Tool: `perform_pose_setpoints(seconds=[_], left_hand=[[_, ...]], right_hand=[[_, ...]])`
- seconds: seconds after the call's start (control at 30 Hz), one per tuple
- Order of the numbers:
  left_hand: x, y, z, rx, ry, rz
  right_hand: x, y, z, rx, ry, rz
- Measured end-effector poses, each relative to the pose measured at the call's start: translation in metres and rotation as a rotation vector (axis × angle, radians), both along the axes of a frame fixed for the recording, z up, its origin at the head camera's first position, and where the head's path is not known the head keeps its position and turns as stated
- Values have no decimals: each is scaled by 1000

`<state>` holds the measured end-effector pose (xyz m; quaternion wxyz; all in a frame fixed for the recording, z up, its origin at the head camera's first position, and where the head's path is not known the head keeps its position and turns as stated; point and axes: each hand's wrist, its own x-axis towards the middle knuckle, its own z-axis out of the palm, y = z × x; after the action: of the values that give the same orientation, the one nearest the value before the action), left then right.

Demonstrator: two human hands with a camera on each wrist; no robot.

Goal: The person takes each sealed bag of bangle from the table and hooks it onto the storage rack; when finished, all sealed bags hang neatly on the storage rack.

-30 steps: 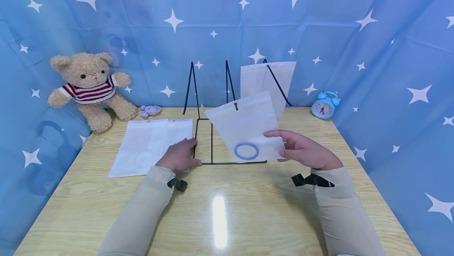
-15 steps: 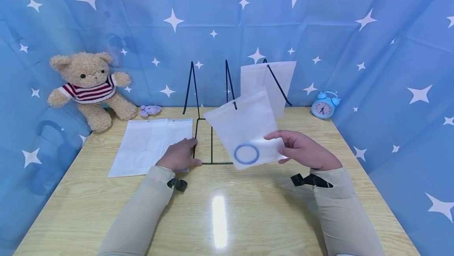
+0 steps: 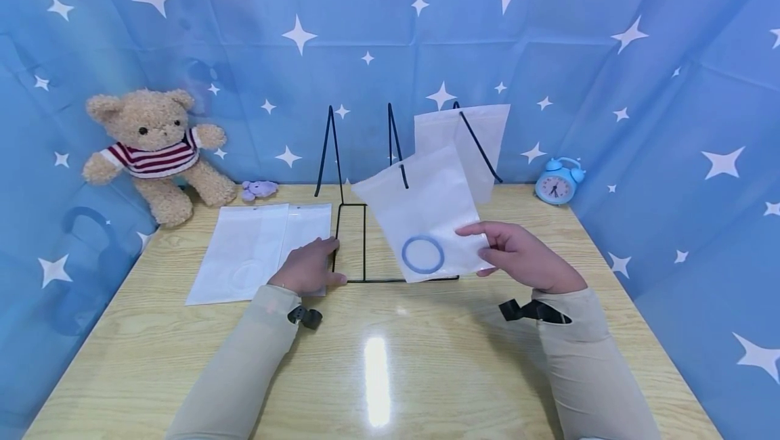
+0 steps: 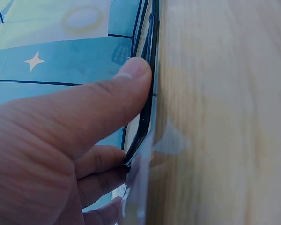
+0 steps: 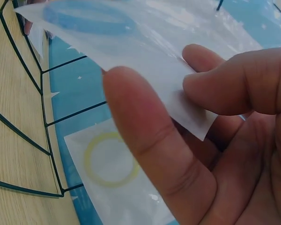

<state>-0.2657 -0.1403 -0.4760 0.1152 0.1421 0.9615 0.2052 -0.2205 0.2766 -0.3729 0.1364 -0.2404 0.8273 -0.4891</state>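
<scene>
A blue curtain (image 3: 244, 54) printed with white stars lines the back and sides of my head feed, behind a wood-grain tabletop (image 3: 457, 372). I have a black wire rack (image 3: 364, 244) near the middle of the table, three hooks rising at its back.

My right hand (image 3: 527, 257) pinches the lower right corner of a white translucent pouch (image 3: 432, 206) between thumb and fingers. The pouch hangs tilted over the rack, with a blue ring (image 3: 423, 237) low on it; the tip of the middle hook (image 3: 405, 177) shows on its near face, just below the top edge. I can't make out the hole itself.

My left hand (image 3: 307, 267) grips the rack's left front corner; on the left wrist camera the thumb and fingertips touch the black wire. Two flat white pouches (image 3: 244, 240) lie beside and partly under that hand.

Another pouch (image 3: 439, 130) hangs on the right hook (image 3: 478, 140). Through the right wrist camera I also see a yellow ring (image 5: 87, 159) on a pouch beyond the fingers.

At the back left sit a teddy bear (image 3: 155, 128) in a striped sweater and a small purple plush (image 3: 258, 189); a light-blue alarm clock (image 3: 556, 188) stands back right.
</scene>
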Motion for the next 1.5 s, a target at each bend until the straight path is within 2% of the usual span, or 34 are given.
perform_pose_setpoints(seconds=[0.43,0.6,0.97,1.17,1.37,1.5], left_hand=[[4,1,2,-11,6,-2],[2,2,1,-11,8,4],[0,1,-1,-18,10,1],[1,2,1,-29,7,-1],[3,2,3,-27,4,-3],[3,2,2,-21,4,-1]], right_hand=[[-4,-12,-8,-104,71,-99],[-7,-22,-15,-159,119,-107],[-9,-35,-27,-290,162,-148],[-9,-41,-31,-348,147,-131],[-11,-42,-34,-420,92,-56],[-12,-41,-35,-416,77,-16]])
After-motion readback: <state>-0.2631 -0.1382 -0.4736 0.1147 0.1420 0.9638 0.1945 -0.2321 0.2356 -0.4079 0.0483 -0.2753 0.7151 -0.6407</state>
